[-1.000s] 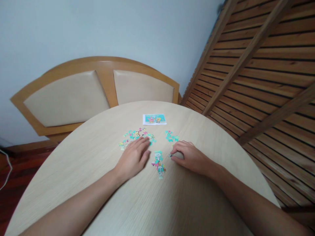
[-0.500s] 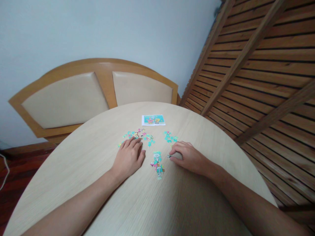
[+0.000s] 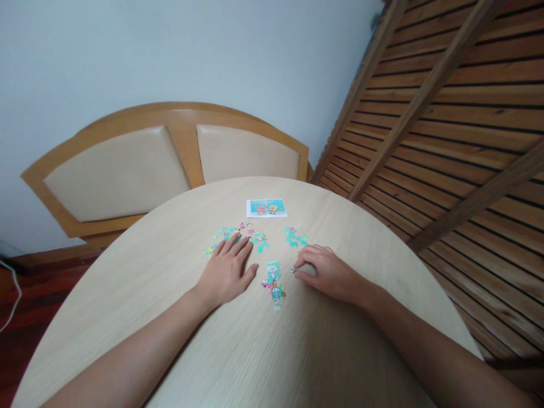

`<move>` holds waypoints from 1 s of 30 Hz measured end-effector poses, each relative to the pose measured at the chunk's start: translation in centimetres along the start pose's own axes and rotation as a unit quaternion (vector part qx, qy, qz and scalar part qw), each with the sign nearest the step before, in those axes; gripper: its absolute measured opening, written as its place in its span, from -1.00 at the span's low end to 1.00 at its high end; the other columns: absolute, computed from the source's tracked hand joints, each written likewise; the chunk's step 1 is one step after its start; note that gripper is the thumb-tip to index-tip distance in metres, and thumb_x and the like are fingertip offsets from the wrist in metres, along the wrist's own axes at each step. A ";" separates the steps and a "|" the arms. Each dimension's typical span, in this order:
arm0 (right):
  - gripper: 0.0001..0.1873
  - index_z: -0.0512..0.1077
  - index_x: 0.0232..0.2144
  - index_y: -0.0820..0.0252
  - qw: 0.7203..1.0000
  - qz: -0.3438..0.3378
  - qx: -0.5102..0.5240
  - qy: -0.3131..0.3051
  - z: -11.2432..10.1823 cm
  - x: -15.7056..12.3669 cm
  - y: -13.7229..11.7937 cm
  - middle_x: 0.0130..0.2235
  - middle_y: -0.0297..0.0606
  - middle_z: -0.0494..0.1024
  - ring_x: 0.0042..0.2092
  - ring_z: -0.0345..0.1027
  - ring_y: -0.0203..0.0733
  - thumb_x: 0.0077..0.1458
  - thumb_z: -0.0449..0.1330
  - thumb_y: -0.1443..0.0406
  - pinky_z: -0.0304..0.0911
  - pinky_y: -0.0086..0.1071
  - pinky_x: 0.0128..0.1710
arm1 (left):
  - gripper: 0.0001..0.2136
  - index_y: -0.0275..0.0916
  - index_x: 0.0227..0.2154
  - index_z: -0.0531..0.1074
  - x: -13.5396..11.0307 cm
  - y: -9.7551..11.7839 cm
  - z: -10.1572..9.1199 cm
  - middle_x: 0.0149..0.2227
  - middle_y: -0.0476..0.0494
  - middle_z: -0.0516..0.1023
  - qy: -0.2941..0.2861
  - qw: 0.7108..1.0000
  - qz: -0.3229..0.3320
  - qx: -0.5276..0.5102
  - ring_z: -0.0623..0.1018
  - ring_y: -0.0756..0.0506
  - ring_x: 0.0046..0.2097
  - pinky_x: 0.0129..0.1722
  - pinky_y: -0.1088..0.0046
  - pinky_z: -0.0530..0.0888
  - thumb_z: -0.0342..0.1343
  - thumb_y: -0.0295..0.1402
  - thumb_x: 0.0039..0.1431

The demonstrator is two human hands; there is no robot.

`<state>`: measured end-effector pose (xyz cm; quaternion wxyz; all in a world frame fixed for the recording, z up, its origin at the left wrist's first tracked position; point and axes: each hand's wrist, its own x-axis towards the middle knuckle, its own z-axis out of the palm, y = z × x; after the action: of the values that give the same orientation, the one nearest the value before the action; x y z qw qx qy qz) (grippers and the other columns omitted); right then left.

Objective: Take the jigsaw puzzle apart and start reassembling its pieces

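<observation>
My left hand (image 3: pixel 227 270) lies flat on the round wooden table (image 3: pixel 238 351), fingers stretched into a scatter of loose turquoise and pink puzzle pieces (image 3: pixel 250 233). My right hand (image 3: pixel 325 271) rests curled, thumb and forefinger pinched on a small puzzle piece (image 3: pixel 292 271). Between the hands lies a joined strip of puzzle pieces (image 3: pixel 274 279) showing a cartoon figure. A smaller cluster of turquoise pieces (image 3: pixel 296 237) sits just beyond my right hand.
A small reference picture card (image 3: pixel 266 207) lies at the table's far side. Behind the table stands a wooden bench back with beige cushions (image 3: pixel 170 158). A slatted wooden wall (image 3: pixel 450 124) runs along the right.
My left hand slid left across the loose pieces, then shifted slightly back; its fingers now spread a little. My right hand has stayed in place, pinching the small piece.
</observation>
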<state>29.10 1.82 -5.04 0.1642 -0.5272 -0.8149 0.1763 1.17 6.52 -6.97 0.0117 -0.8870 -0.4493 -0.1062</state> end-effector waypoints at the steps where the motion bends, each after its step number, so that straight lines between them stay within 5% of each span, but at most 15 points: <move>1: -0.93 0.50 -0.28 0.14 1.000 -0.001 0.002 0.000 0.0 0.0 0.1 -0.16 -0.24 0.57 -0.02 0.40 -0.05 0.19 0.26 0.27 0.17 -0.09 0.05 | -0.55 -0.28 0.19 0.38 -0.1 0.1 -0.2 0.27 -0.23 0.37 0.009 1.000 0.010 0.001 0.18 -0.36 0.38 0.32 -0.07 0.17 -0.03 -0.14 0.36; 12: -0.94 0.49 -0.30 0.14 1.000 -0.017 0.008 0.014 0.2 -0.1 0.8 -0.19 -0.26 0.55 -0.07 0.41 -0.10 0.21 0.24 0.27 0.17 -0.13 0.01 | -0.78 -0.29 -0.27 0.50 -0.8 1.5 -1.6 -0.14 -0.25 0.59 0.059 0.990 0.127 0.021 0.50 -0.27 0.05 0.11 0.08 0.39 -0.02 -0.34 0.40; 16: -0.94 0.49 -0.30 0.13 1.000 -0.020 0.013 0.013 0.2 -0.1 0.9 -0.19 -0.26 0.55 -0.07 0.41 -0.10 0.20 0.24 0.27 0.18 -0.14 0.00 | -0.82 -0.28 -0.27 0.49 -1.1 1.8 -1.7 -0.24 -0.21 0.57 0.019 0.997 0.070 0.008 0.53 -0.22 -0.14 -0.11 0.18 0.49 0.00 -0.40 0.38; 20: -0.93 0.49 -0.30 0.13 1.000 -0.024 0.015 0.013 0.2 -0.1 1.1 -0.19 -0.25 0.55 -0.08 0.41 -0.10 0.21 0.23 0.27 0.18 -0.14 0.00 | -0.82 -0.23 -0.12 0.51 -1.7 1.9 -1.9 -0.21 -0.18 0.57 -0.015 0.999 0.023 -0.043 0.52 -0.22 -0.11 -0.09 0.18 0.48 0.02 -0.47 0.35; 30: -0.92 0.50 -0.30 0.12 0.999 -0.028 0.015 0.010 0.3 0.1 1.2 -0.19 -0.24 0.55 -0.09 0.41 -0.11 0.22 0.22 0.26 0.19 -0.16 -0.01 | -0.75 -0.25 -0.15 0.51 -2.7 1.7 -1.7 -0.18 -0.21 0.50 -0.059 0.992 0.029 -0.105 0.47 -0.20 -0.11 -0.11 0.24 0.46 -0.05 -0.56 0.31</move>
<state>29.94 2.32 -5.82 0.1853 -0.5034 -0.8247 0.1790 0.67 3.18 -5.75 -0.1049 -0.9005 -0.4100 -0.0999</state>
